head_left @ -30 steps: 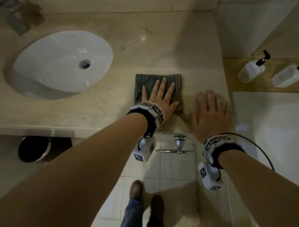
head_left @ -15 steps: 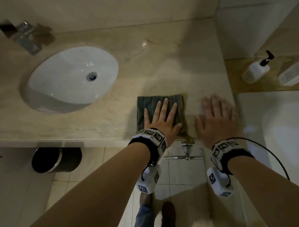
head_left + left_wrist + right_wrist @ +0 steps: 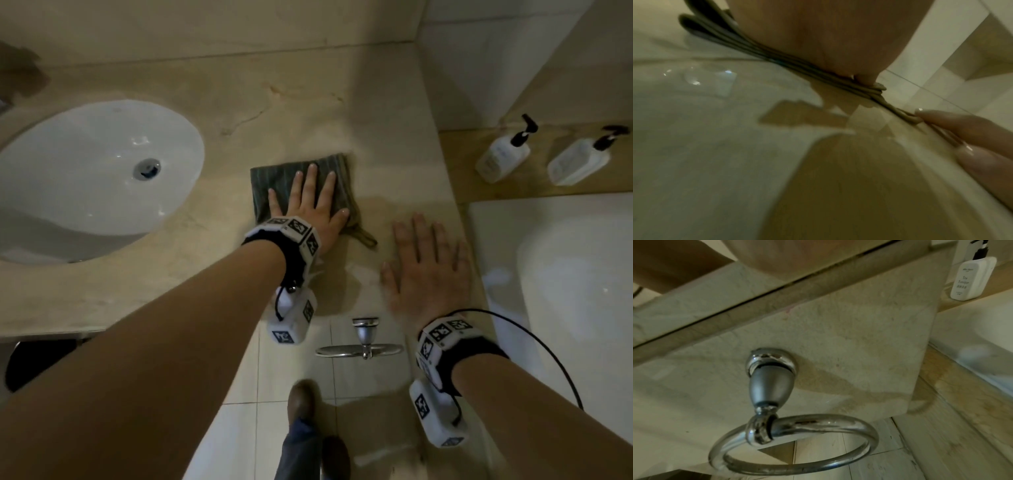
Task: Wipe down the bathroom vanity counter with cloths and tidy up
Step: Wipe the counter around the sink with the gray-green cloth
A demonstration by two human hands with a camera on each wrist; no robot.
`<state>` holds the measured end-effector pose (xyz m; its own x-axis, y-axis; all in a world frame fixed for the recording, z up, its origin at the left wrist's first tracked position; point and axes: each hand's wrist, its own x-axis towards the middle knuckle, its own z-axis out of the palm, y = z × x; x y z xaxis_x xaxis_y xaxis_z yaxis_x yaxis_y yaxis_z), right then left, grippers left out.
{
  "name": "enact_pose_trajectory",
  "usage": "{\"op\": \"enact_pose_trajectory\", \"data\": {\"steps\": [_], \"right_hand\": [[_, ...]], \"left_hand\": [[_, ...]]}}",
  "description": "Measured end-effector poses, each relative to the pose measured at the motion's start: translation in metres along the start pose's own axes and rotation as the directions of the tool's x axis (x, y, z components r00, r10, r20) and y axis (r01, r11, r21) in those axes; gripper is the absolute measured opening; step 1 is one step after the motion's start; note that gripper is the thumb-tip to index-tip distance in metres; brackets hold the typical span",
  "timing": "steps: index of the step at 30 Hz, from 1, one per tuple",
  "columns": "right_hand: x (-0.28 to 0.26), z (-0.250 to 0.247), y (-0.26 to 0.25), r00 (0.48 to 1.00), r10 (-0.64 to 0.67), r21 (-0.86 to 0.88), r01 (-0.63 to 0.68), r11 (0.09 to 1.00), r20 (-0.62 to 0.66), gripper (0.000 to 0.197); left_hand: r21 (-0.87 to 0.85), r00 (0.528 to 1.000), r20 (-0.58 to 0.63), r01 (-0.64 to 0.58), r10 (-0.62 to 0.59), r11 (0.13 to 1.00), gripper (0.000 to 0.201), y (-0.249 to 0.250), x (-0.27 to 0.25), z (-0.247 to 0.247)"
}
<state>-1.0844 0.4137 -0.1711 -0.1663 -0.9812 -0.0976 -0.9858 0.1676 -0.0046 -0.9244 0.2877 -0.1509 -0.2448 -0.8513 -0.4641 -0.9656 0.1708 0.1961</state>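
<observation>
Left hand (image 3: 308, 209) flat, fingers spread, pressing folded dark-green striped cloth (image 3: 270, 181) to scrub, right of oval white basin (image 3: 92, 168) | right hand (image 3: 424, 270) flat, empty, bracing on beige marble counter (image 3: 301, 113), farther right, near front edge

The only writing I could make out stood on the white pump bottle (image 3: 973, 279) at the upper right of my right wrist view. Its label carried a small top line too blurred to read, then two larger lines that looked like "Tea" and a second word I could not be sure of, then a row of tiny characters I could not read. In my head view the labels of both bottles at the upper right were too small to read.
</observation>
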Motion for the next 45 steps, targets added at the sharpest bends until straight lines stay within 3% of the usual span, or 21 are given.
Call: {"op": "enact_pose_trajectory", "data": {"steps": [5,11,23,28,33,36,39,42,45], "right_hand": [[-0.003,-0.005,-0.001,1.000,-0.010,-0.027,0.011,1.000,0.026,0.068],[-0.001,-0.014,-0.003,0.997,0.009,-0.031,-0.006,1.000,0.075,0.068],[0.002,-0.029,-0.009,0.971,0.047,-0.032,-0.040,0.999,0.235,0.069],[0.003,-0.029,-0.009,0.972,0.037,-0.048,-0.027,0.998,0.233,0.072],[0.001,-0.026,-0.007,0.988,0.015,0.002,-0.015,1.000,0.154,0.073],[0.023,-0.041,-0.011,0.987,-0.024,0.177,-0.004,0.984,0.157,0.075],[0.062,-0.057,-0.030,0.971,0.066,0.434,-0.162,0.886,0.228,0.068],[0.117,-0.060,-0.057,0.983,-0.030,0.632,-0.091,0.769,0.179,0.054],[0.168,-0.057,-0.079,0.982,-0.089,0.647,-0.039,0.762,0.164,0.053]], "left_hand": [[0.017,1.000,-0.023,0.000,0.000,1.000,0.069,-0.003,0.030,-0.019],[0.002,0.999,-0.044,-0.020,0.020,1.000,0.069,-0.005,0.030,-0.020],[0.040,0.992,0.001,-0.130,0.130,0.991,0.065,-0.019,-0.024,0.002],[0.042,0.992,-0.010,-0.123,0.124,0.991,0.066,-0.020,-0.023,0.005],[0.009,0.992,-0.010,-0.129,0.129,0.992,0.066,-0.020,-0.023,0.005],[-0.012,0.991,-0.006,-0.134,0.134,0.991,0.067,-0.024,-0.015,0.003],[-0.039,0.993,-0.022,-0.120,0.119,0.992,0.067,-0.031,0.004,-0.005],[-0.056,0.998,-0.051,-0.045,0.042,0.997,0.067,-0.043,0.036,-0.023],[-0.057,0.999,-0.049,-0.001,-0.002,0.998,0.067,-0.060,0.066,-0.039]]}}
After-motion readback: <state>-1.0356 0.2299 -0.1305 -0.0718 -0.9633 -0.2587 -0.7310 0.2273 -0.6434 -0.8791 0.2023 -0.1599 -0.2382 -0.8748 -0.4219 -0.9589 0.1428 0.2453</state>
